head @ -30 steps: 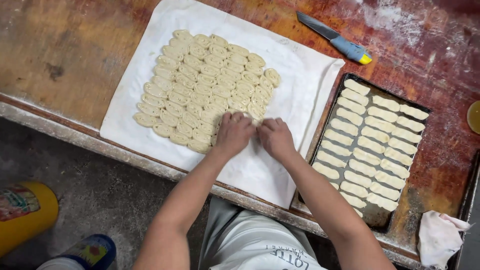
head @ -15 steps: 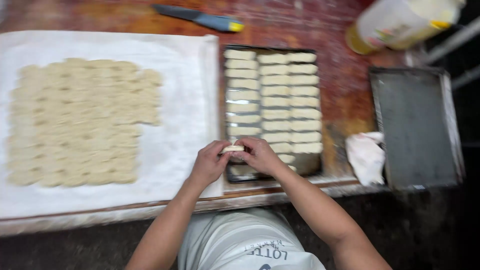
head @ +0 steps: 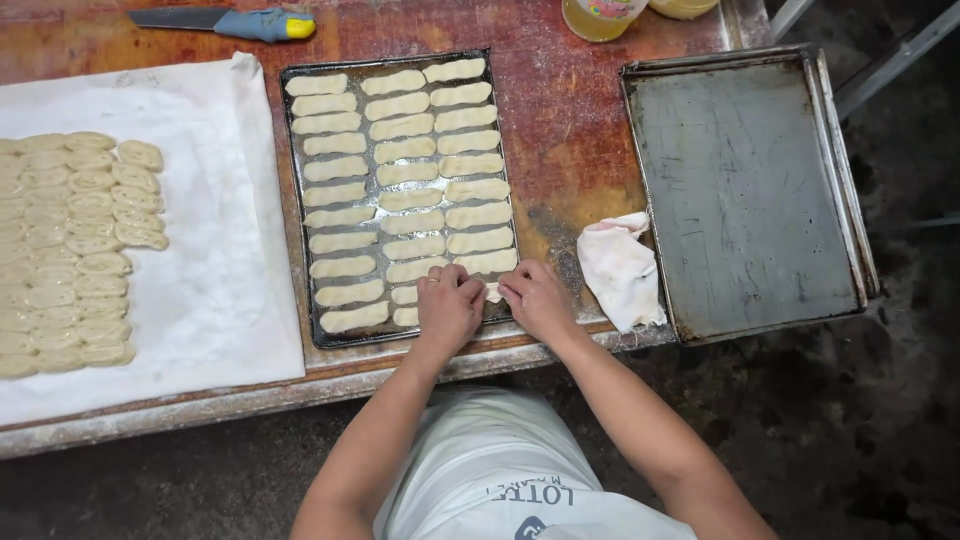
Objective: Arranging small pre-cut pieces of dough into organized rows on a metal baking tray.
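Pale, soft dough is lying in short oblong strips across the dark baking tray (head: 300, 200) in the upper middle of the frame, three columns deep, and both hands are working at the tray's lower right corner. The left hand (head: 448, 305) is resting knuckles-up over the bottom rows, its fingers curled down, and the right hand (head: 535, 298) is sitting just beside it, fingers bent inward; between them a small dough piece (head: 492, 292) is showing, touched by fingertips on both sides, though how firmly either hand is gripping it I cannot tell. Judging by its look, the piece is light, limp and easily dented, likely a bit tacky, so it wants a gentle hold at its two ends with support underneath rather than a pinch in the middle. More shaped dough pieces (head: 90, 240) are sitting in rows on the white floured cloth (head: 220, 290) at the left of the frame. An empty grey tray (head: 745, 190) is lying at the right, a crumpled white rag (head: 620, 265) between the two trays. A blue-handled knife (head: 225, 20) is lying along the upper left edge of the reddish tabletop (head: 570, 110), and a yellowish bottle (head: 600, 15) is standing at the top
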